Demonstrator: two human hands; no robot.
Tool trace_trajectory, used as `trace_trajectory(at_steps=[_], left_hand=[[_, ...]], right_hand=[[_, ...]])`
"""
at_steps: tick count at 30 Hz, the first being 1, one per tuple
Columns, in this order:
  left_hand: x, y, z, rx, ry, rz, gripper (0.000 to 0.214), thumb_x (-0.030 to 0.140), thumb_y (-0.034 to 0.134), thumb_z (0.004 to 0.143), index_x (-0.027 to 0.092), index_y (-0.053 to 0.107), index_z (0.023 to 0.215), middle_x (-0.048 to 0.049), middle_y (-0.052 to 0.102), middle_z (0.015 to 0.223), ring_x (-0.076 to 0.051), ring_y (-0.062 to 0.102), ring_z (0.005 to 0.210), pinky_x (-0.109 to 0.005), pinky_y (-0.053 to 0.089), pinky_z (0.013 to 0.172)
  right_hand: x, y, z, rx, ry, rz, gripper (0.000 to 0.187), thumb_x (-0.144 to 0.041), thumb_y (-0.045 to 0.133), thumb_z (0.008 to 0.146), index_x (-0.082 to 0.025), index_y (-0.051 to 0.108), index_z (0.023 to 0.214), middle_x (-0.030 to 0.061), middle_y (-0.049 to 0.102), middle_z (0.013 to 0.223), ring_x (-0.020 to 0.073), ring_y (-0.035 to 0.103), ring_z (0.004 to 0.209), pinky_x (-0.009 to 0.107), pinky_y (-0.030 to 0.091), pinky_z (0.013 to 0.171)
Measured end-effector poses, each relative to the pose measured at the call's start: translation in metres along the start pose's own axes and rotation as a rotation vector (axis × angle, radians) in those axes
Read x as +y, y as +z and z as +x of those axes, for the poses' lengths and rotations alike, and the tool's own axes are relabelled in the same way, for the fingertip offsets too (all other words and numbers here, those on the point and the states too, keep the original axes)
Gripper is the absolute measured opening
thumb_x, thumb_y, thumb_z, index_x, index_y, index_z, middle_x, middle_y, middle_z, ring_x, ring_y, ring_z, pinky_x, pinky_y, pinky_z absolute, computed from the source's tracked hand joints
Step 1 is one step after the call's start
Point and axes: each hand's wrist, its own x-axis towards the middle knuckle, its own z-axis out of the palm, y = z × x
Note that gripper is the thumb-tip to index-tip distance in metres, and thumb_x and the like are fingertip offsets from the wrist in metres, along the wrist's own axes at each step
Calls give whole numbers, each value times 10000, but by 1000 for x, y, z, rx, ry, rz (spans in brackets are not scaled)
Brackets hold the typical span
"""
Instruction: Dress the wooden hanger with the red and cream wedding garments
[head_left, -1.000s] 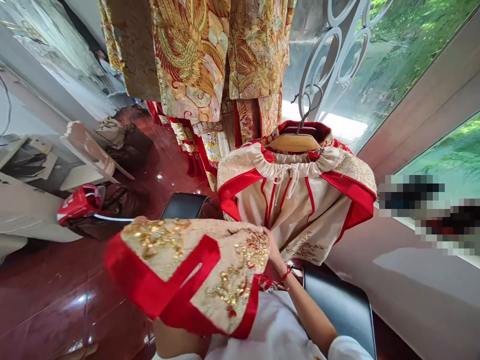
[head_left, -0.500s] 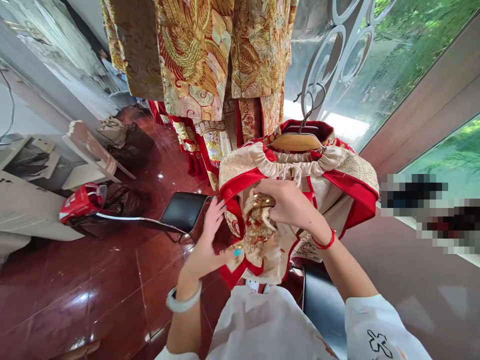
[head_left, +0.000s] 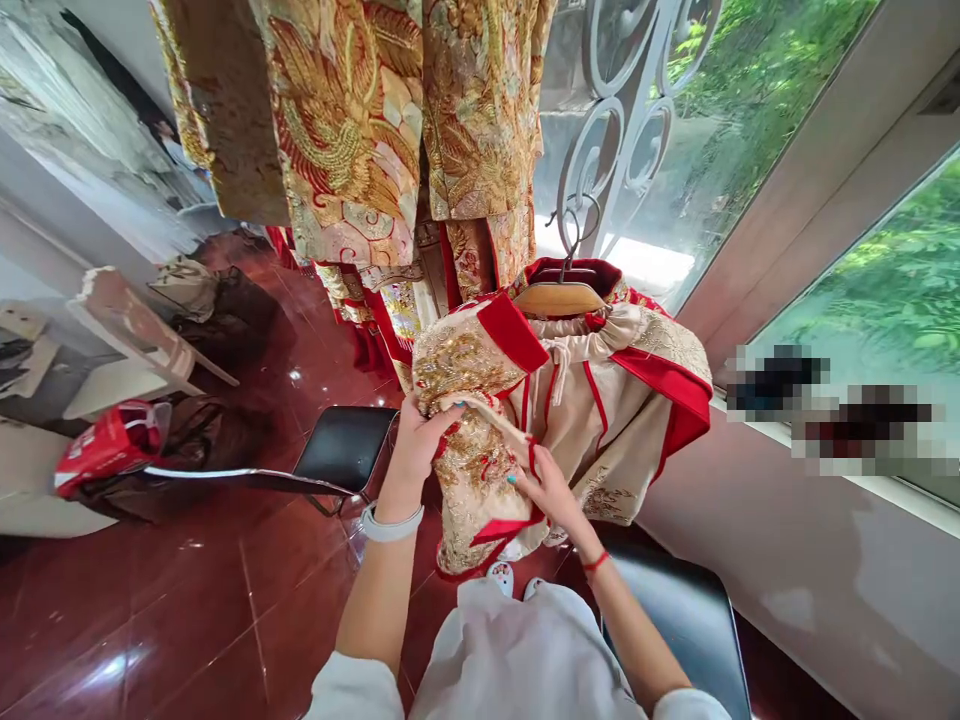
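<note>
A cream jacket with gold beading and red trim hangs from a wooden hanger hooked on the window grille. My left hand is closed on the jacket's beaded front at its left side, with the thumb lying on top of the cloth. Lower and to the right, my right hand pinches the edge of the same beaded part near a thin red border. Between the hands a pale cloth edge is stretched. The fingers of both hands are partly hidden by fabric. A cream drawstring dangles at the neck.
Gold embroidered robes hang behind the jacket. A black chair stands at left, and another black seat is close on my right. A red bag sits farther left. The windowed wall bounds the right side.
The beaded part of the jacket has been turned outward, showing its gold face and red band. My left hand has closed on it; my right hand has moved down to its edge.
</note>
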Motion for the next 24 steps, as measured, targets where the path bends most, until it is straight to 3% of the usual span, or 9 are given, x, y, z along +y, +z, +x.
trace_trajectory(at_steps=[4, 8, 10, 12, 14, 16, 18, 21, 24], left_hand=[[-3, -38, -4, 93, -26, 37, 472, 441, 854, 531, 196, 676, 893, -32, 750, 883, -234, 708, 836, -344, 587, 805], [-12, -104, -22, 60, -91, 239, 663, 472, 851, 588, 212, 645, 1162, -68, 726, 1050, -292, 682, 1039, -406, 550, 967], [-21, -118, -38, 71, -80, 345, 892, 466, 863, 581, 237, 512, 1368, -103, 651, 1243, -320, 634, 1158, -451, 518, 1029], [-36, -108, -58, 118, 23, 476, 1100, 436, 879, 561, 268, 333, 1500, -138, 489, 1446, -348, 527, 1314, -492, 443, 1115], [-54, -79, -78, 107, 141, 640, 1163, 385, 885, 562, 274, 257, 1535, -165, 333, 1551, -381, 381, 1434, -538, 318, 1194], [-73, -46, -96, 93, 209, 765, 1030, 369, 844, 632, 254, 315, 1508, -186, 303, 1550, -408, 303, 1467, -600, 221, 1212], [-87, -22, -108, 255, 233, 804, 830, 389, 764, 737, 224, 389, 1458, -208, 306, 1521, -420, 269, 1465, -641, 203, 1190], [-98, -10, -117, 373, 144, 743, 471, 403, 643, 850, 220, 565, 1277, -199, 441, 1422, -407, 328, 1414, -647, 227, 1164], [-97, -19, -115, 163, -78, 443, 355, 467, 553, 883, 231, 638, 1134, -145, 638, 1206, -345, 535, 1245, -556, 395, 1093]], right_hand=[[15, -2, 20, -42, 50, 153, 321, -522, 568, 870, -224, 498, 772, -7, 529, 728, 173, 501, 707, 300, 451, 688], [-28, -44, 33, 150, -10, 227, 308, -493, 553, 916, -229, 464, 784, -43, 421, 676, 134, 372, 617, 247, 332, 564], [-61, -53, 33, 211, -101, 191, 299, -471, 527, 948, -228, 468, 784, -39, 422, 681, 131, 366, 611, 244, 319, 557], [-93, -52, 31, 204, -223, 97, 268, -430, 527, 962, -226, 492, 792, -33, 454, 683, 129, 394, 608, 244, 331, 567], [-120, -45, 30, 141, -335, -14, 225, -391, 534, 968, -225, 525, 816, -21, 502, 692, 130, 434, 604, 246, 347, 576], [-137, -37, 28, 74, -414, -96, 215, -375, 527, 975, -224, 535, 822, -8, 530, 697, 132, 456, 593, 247, 355, 574], [-147, -32, 23, 52, -453, -137, 232, -371, 509, 988, -225, 530, 809, -6, 526, 676, 130, 451, 569, 246, 353, 558], [-153, -29, 11, 64, -458, -141, 219, -365, 490, 1007, -225, 559, 853, 0, 556, 688, 132, 469, 563, 243, 367, 554], [-154, -30, 1, 65, -453, -137, 189, -359, 498, 1011, -228, 573, 897, 3, 583, 704, 133, 487, 566, 242, 374, 552]])
